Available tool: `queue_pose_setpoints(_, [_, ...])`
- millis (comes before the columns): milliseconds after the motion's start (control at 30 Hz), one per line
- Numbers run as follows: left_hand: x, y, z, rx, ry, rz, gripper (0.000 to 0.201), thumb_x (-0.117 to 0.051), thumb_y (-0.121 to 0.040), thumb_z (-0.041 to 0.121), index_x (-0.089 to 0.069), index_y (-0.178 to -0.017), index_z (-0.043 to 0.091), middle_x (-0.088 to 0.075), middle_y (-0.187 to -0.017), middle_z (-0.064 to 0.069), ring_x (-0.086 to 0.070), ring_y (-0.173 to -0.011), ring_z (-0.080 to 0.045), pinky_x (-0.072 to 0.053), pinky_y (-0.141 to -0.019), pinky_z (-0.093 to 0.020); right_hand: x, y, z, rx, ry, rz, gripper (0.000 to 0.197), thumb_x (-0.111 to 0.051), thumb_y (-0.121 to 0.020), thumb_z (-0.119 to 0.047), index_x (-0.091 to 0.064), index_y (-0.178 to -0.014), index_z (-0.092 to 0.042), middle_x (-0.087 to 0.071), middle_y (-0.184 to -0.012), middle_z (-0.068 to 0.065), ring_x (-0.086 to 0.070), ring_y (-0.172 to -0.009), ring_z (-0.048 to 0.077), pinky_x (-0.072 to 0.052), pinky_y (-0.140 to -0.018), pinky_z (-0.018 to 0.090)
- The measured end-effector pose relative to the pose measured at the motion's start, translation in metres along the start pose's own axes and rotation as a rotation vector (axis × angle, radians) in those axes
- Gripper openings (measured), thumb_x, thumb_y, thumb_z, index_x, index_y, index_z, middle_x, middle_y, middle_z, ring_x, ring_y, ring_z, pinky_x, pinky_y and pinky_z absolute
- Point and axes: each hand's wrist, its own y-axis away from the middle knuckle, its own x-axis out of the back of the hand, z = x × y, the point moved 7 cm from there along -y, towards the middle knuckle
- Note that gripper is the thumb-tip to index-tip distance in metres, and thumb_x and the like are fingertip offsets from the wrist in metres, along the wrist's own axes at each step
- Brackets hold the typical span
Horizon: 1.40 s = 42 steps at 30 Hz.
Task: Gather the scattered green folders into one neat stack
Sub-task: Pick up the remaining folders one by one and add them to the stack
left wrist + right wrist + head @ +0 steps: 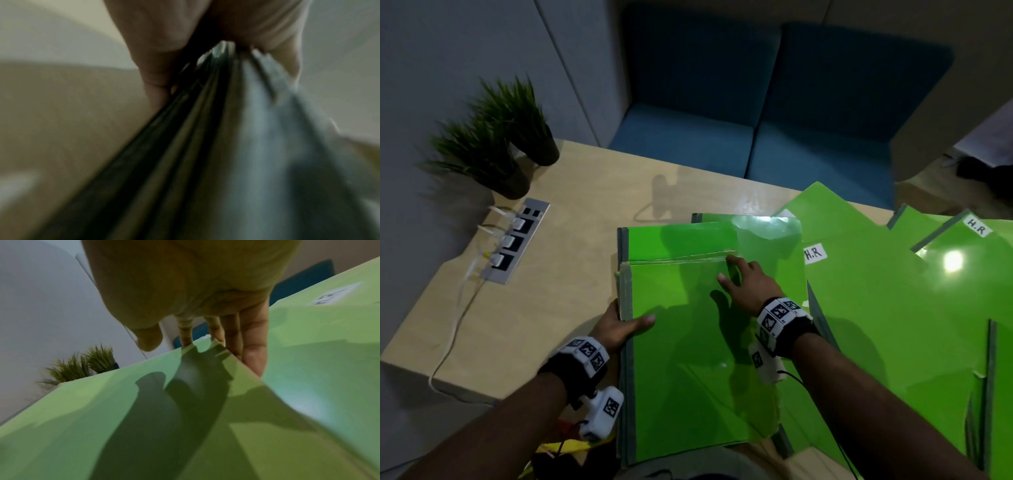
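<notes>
In the head view I hold a stack of green folders (688, 342) with grey spines, tilted over the wooden table (585, 192). My left hand (626, 322) grips its left spine edge, thumb on top. The left wrist view shows the blurred spines (226, 146) running out of that hand (185, 48). My right hand (743, 281) touches the stack's far right corner with straight fingers (252, 345), its thumb lifted off the cover (102, 402). Another green folder (681, 236) lies flat beyond the stack. More green folders (876, 308) with "H.R" labels (815, 253) lie fanned at the right.
Two potted grass plants (496, 137) stand at the table's far left corner. A socket strip (517, 240) with white plugs and a trailing cable lies next to them. A blue sofa (756, 120) stands behind the table. Bare tabletop shows left of the stack.
</notes>
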Motion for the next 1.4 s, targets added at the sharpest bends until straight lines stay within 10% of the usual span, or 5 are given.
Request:
queue_pose_setpoints(100, [0.012,0.007,0.001,-0.065,0.063,-0.002,0.104,-0.090,-0.026,0.062,-0.056,-0.115,0.020,-0.069,-0.113,-0.008,-0.068,-0.097,-0.023,-0.054,-0.077,-0.029,0.011,0.001,0.008,-0.005,-0.039,0.064,0.066,-0.046,-0.090,-0.061,-0.026,-0.147,-0.034,-0.039,-0.148,0.011,-0.046,-0.129,0.034,-0.042,-0.104,0.051])
queue_pose_setpoints(400, [0.047,0.018,-0.014,-0.060,0.152,0.034,0.061,-0.086,-0.067,0.026,-0.054,-0.119,0.026,-0.072,-0.095,0.011,-0.067,-0.088,-0.010,-0.045,-0.093,-0.036,0.028,0.013,0.099,-0.658,-0.284,0.338,0.088,-0.085,-0.069,-0.032,-0.033,-0.134,-0.004,-0.042,-0.135,0.022,-0.042,-0.125,0.038,-0.041,-0.103,0.049])
queue_pose_setpoints(633, [0.046,0.027,-0.014,-0.044,0.176,0.015,0.069,-0.089,-0.059,0.037,-0.053,-0.117,0.029,-0.069,-0.098,0.015,-0.062,-0.094,-0.008,-0.042,-0.097,-0.038,0.011,0.006,0.097,-0.670,-0.219,0.178,0.087,-0.072,-0.068,-0.063,-0.050,-0.134,-0.011,-0.050,-0.135,0.017,-0.052,-0.120,0.033,-0.047,-0.100,0.039])
queue_pose_setpoints(1067, [0.051,0.034,-0.012,-0.047,0.235,0.084,0.076,-0.084,-0.071,0.031,-0.048,-0.137,0.019,-0.061,-0.127,-0.006,-0.056,-0.116,-0.027,-0.037,-0.106,-0.047,0.051,0.017,0.060,-0.249,-0.404,0.344,0.043,-0.062,-0.091,-0.025,-0.052,-0.127,-0.004,-0.061,-0.127,0.017,-0.058,-0.114,0.033,-0.046,-0.095,0.038])
queue_pose_setpoints(1400, [-0.007,0.013,0.026,-0.007,0.234,-0.084,0.068,-0.086,-0.045,0.066,-0.067,-0.104,0.038,-0.068,-0.116,-0.010,-0.053,-0.113,-0.029,-0.033,-0.103,-0.063,0.191,0.085,0.216,-0.415,-0.508,0.486,0.065,-0.072,-0.081,-0.046,-0.053,-0.134,-0.012,-0.065,-0.120,0.014,-0.063,-0.104,0.030,-0.047,-0.098,0.041])
